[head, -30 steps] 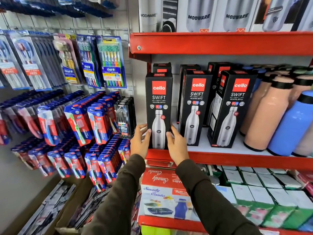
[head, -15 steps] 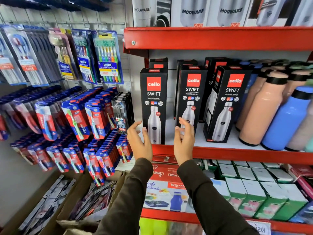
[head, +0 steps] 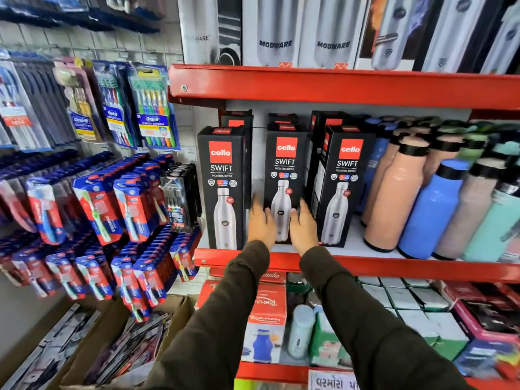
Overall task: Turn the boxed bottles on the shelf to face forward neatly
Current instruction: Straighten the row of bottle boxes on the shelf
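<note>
Bright, even shop light; motion blur smears both hands and the frame's edges, which bow outward from wide-angle distortion.

Three black boxed bottles stand upright on the red shelf (head: 394, 267). The middle box (head: 285, 164) faces forward. The left hand (head: 260, 223) is at its lower left side and the right hand (head: 304, 228) at its lower right, fingers spread; contact is blurred. The left box (head: 222, 187) stands apart; the right box (head: 344, 187) sits angled just beside.
</note>
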{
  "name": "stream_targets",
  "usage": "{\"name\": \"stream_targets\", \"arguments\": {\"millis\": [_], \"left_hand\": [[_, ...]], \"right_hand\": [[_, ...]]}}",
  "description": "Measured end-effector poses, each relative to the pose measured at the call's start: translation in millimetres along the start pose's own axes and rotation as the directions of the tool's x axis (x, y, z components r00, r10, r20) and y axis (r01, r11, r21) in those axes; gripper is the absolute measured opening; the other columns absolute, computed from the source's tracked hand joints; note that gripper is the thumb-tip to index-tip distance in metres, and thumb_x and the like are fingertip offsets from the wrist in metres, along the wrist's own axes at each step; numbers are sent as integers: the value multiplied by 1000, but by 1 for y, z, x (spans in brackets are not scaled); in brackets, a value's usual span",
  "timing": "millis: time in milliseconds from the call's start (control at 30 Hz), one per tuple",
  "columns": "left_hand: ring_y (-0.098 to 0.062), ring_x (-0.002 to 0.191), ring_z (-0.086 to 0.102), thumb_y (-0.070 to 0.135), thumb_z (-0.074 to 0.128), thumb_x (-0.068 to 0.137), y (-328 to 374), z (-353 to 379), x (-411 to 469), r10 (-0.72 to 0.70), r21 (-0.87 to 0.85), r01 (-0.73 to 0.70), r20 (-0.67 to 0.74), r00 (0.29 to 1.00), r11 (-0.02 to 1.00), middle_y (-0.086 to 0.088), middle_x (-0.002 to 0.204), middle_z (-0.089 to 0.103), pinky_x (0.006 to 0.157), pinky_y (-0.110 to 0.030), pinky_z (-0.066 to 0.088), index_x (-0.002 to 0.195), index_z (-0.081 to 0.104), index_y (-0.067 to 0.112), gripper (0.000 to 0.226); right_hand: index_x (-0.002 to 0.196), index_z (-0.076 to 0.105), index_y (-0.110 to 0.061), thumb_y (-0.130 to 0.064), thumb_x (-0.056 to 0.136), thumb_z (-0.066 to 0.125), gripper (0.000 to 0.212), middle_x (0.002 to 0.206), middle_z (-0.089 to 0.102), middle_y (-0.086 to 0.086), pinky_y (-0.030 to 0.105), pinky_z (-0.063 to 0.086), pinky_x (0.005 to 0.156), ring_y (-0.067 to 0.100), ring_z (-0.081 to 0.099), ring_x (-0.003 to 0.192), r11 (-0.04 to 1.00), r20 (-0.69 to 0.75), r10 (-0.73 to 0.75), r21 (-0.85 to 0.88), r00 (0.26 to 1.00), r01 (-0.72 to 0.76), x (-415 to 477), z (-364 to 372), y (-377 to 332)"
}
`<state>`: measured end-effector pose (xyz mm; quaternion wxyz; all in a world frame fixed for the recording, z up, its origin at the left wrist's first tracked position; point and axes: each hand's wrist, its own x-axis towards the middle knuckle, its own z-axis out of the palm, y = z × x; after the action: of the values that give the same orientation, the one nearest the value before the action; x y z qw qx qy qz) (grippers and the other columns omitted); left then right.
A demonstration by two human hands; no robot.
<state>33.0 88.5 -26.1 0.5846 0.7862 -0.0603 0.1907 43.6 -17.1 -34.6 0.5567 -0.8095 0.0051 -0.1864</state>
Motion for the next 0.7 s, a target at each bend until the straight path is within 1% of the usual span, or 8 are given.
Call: {"name": "stream_targets", "arguments": {"millis": [33,100,233,367,467,500,533,700], "left_hand": [[-28,144,32,9,32,102,-2,0,7,-73,3,73,8,997,997,-15,157,31,106,-14,19,153,17,8,53],[-31,138,41,13,34,102,-4,1,16,-150,3,150,21,988,989,-16,152,41,102,-21,27,152,24,14,51],[-32,131,50,18,40,101,-6,2,18,-177,-28,177,12,984,984,-16,143,52,100,-21,34,148,34,18,47],[-30,129,53,22,44,100,-11,-1,10,-167,-39,167,5,986,985,-14,141,54,99,-21,32,145,40,19,45],[-28,129,53,24,46,99,-15,-5,-1,-145,-56,144,-3,989,988,-12,140,56,111,-30,37,144,42,19,45],[-26,129,53,25,47,99,-16,-6,-4,-134,-63,133,-4,991,989,-11,140,56,112,-33,38,143,43,19,45],[-25,130,53,27,47,99,-17,-8,-8,-124,-62,123,-7,992,990,-10,141,56,112,-34,38,143,43,20,46],[-22,132,50,30,45,100,-19,-11,-24,-66,-25,65,-33,997,998,-8,144,53,105,-23,34,145,40,20,47]], "right_hand": [[152,29,-5,-19,105,37,50,157,37,16,33,26,116,30,35,146,1000,8,-3,-18,1000,3,3,-1,0],[150,32,-6,-19,104,40,49,152,44,18,34,31,112,33,41,141,999,22,-13,-40,1000,14,6,-3,2],[145,42,-7,-20,103,45,45,142,54,20,25,34,102,33,50,133,998,2,-46,-40,999,46,7,-9,7],[143,46,-8,-24,101,48,44,138,58,20,28,37,103,33,53,130,997,-12,-57,-45,998,57,3,-13,10],[143,46,-9,-27,102,48,45,139,58,18,25,36,101,30,54,130,996,-8,-78,-52,997,78,-6,-16,11],[143,45,-10,-28,102,47,46,140,57,17,25,36,101,29,53,130,994,-3,-90,-63,996,89,-10,-17,12],[144,44,-10,-29,102,46,46,141,56,16,24,35,101,28,52,131,992,4,-100,-70,995,100,-14,-18,12],[144,44,-13,-32,103,44,45,141,57,13,22,36,99,26,54,130,989,-8,-129,-74,992,128,-33,-22,10]]}}
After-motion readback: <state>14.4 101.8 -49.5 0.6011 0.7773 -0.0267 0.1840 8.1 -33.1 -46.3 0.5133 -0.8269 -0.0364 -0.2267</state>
